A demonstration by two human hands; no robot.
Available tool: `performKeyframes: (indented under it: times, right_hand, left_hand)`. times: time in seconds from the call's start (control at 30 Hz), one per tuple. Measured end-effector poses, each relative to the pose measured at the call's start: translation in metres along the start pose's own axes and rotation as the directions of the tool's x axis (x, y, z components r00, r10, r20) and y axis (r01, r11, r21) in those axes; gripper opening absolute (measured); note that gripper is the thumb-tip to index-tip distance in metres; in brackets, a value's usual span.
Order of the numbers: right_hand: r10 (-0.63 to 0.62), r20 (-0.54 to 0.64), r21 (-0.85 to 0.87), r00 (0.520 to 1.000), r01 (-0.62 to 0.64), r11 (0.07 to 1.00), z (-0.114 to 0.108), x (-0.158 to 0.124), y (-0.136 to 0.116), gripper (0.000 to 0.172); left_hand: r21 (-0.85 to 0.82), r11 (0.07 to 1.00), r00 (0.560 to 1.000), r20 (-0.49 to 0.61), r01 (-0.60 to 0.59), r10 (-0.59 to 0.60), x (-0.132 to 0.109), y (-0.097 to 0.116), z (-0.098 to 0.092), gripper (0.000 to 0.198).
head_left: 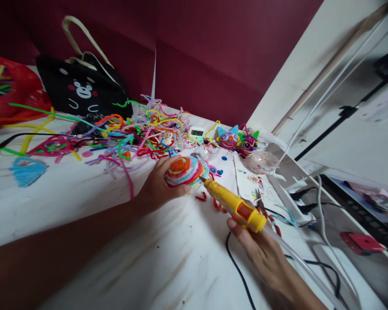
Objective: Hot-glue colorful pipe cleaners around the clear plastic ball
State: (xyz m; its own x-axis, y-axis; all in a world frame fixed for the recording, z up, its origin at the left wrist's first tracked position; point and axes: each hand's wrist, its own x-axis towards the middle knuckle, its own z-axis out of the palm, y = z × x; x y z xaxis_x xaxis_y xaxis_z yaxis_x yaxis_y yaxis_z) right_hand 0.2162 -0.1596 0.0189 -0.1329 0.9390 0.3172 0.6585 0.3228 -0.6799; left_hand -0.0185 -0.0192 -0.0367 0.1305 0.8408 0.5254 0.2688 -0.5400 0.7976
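My left hand [160,183] is closed around a ball wound with striped pipe cleaners [184,171], orange at its centre with pink, white and blue rings. In my right hand [258,247] is a yellow hot glue gun [228,200], its nozzle touching or very close to the ball's right side. A clear glue stick [305,267] sticks out of the gun's back end. Short red pipe cleaner pieces [201,196] lie on the white table below the ball. My right fingers are partly hidden behind the gun.
Behind the ball spreads a tangled heap of pipe cleaners [158,129]. A black bag [80,86] stands at the back left, near a red plastic bag [22,94]. Two decorated figures [237,140] and scissors [260,200] lie to the right. A black cord [237,271] crosses the table.
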Motion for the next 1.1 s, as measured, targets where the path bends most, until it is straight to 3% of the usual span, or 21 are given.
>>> performKeyframes:
  times: [0.4, 0.6, 1.1]
  right_hand:
    - [-0.03, 0.067, -0.056, 0.997, 0.034, 0.998, 0.0, -0.003, -0.002, 0.031]
    - [-0.046, 0.025, -0.118, 0.999, 0.049, 0.992, -0.002, -0.004, -0.002, 0.024]
    - [0.026, -0.045, -0.024, 0.999, -0.027, 0.999, -0.004, 0.002, 0.001, 0.014]
  left_hand:
    - [0.058, 0.998, 1.0, 0.023, -0.017, 0.016, -0.001, 0.004, -0.003, 0.079]
    - [0.049, 0.999, 1.0, 0.001, -0.007, 0.007, 0.003, 0.009, -0.004, 0.071]
    - [-0.055, 0.997, 0.994, 0.09, 0.059, -0.054, 0.006, 0.013, -0.007, 0.07]
